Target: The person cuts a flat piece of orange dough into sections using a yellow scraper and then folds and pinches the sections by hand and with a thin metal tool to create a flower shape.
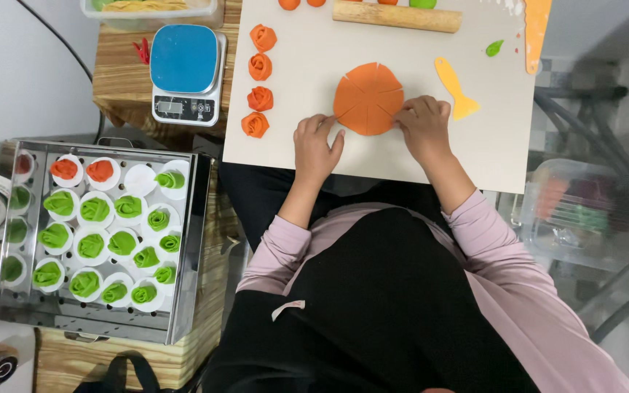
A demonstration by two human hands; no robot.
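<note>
The flat round orange dough disc (368, 98) looks matt and soft on the smooth pale board (475, 145). At twelve o'clock lies a bare-wood rolling pin (396, 16); at three o'clock, a glossy yellow plastic scraper (454, 87). At nine o'clock sits a shiny steel steamer tray (191, 240) on grained wood.

The person wears a long-sleeved top in pale pink-mauve. Both sleeves are pushed up above the wrists, leaving the forearms bare. A black apron or bib panel covers the chest and lap; a small pale tab or label shows on it near the left side. The left hand (316, 149) and right hand (424, 125) are bare, without gloves.
</note>
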